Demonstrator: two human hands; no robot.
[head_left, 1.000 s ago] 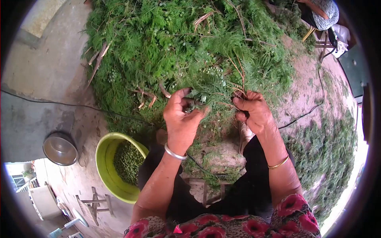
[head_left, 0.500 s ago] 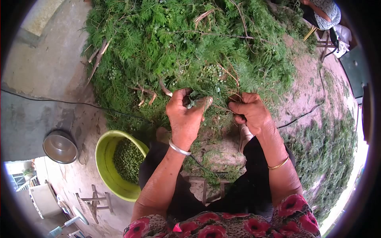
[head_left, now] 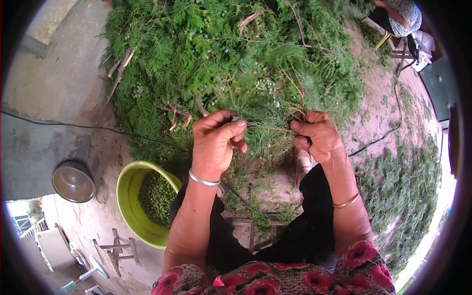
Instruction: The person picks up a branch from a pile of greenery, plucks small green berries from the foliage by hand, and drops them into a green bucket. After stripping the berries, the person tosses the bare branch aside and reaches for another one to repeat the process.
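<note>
Hanging between the two hands, a green sprig (head_left: 270, 119) reaches out from the right hand (head_left: 317, 136), its feathery tips pointing toward the left. The right thumb and fingers pinch its thin brown stems, with other bare twigs rising past the knuckles. Near the sprig's far end is the left hand (head_left: 216, 140) — its fingers curled in, thumb close to the forefinger, and a small dark-green bit at the tips. Whether that bit is gripped, or anything more sits in the palm, I cannot tell.

Compared with a half second ago, the left hand has shifted away from the right and toward the bucket, so more of the sprig shows between them; the right hand has barely moved.

Behind the sprig spreads a large heap of cut branches (head_left: 211, 64), with clusters of pale green berries among them. Beside the left forearm stands a yellow-green bucket (head_left: 129, 216), its lower part filled with small green berries (head_left: 155, 196). Farther left — near the black cable (head_left: 123, 132) — sits a metal basin (head_left: 73, 182), its shiny bottom showing.
</note>
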